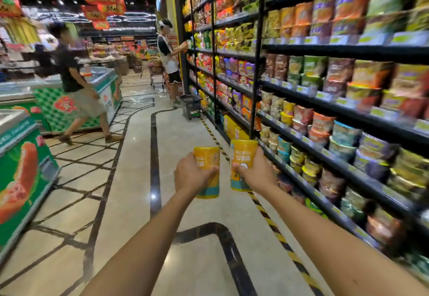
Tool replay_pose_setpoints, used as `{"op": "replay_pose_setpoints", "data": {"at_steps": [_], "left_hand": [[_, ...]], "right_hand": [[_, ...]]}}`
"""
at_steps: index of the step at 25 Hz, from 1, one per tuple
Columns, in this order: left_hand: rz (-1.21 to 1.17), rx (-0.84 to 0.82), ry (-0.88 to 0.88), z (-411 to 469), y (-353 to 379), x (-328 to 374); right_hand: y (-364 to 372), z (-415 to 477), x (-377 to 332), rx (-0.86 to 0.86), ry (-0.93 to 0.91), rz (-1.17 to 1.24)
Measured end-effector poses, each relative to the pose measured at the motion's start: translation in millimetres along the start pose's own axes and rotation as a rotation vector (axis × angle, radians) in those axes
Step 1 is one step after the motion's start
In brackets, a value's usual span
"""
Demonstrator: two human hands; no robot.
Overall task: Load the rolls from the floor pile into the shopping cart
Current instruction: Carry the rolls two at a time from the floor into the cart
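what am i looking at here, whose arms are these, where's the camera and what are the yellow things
There is no machine here. This is one picture from a camera worn on a person's head, looking forward and down, so the two bare arms are the wearer's own. The left hand grips a yellow roll, and the right hand grips a second yellow roll. Both are held upright out in front, above the tiled floor. Shelves of snack bags and noodle cups run along the right, and freezer chests stand on the left. Farther down the aisle are two other people and a black basket on the floor.
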State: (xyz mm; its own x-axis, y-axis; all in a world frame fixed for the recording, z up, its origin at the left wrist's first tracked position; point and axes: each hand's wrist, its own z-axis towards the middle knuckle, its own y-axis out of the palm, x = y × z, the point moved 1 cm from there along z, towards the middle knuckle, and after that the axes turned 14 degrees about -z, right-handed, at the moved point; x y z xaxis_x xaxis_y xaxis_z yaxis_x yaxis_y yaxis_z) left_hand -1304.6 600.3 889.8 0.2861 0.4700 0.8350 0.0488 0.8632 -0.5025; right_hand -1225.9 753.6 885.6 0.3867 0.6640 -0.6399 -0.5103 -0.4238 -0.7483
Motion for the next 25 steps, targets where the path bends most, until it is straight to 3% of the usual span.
{"op": "replay_pose_setpoints", "data": {"at_steps": [10, 17, 25], "left_hand": [[-0.140, -0.518, 0.351, -193, 93, 130], [-0.330, -0.937, 0.544, -449, 124, 240], [-0.485, -1.400, 0.690, -772, 102, 302]], "right_hand": [[-173, -204, 140, 0.372, 0.422, -0.181], [-320, -452, 228, 0.677, 0.732, -0.302], [-420, -771, 257, 0.948, 1.132, -0.418]]}}
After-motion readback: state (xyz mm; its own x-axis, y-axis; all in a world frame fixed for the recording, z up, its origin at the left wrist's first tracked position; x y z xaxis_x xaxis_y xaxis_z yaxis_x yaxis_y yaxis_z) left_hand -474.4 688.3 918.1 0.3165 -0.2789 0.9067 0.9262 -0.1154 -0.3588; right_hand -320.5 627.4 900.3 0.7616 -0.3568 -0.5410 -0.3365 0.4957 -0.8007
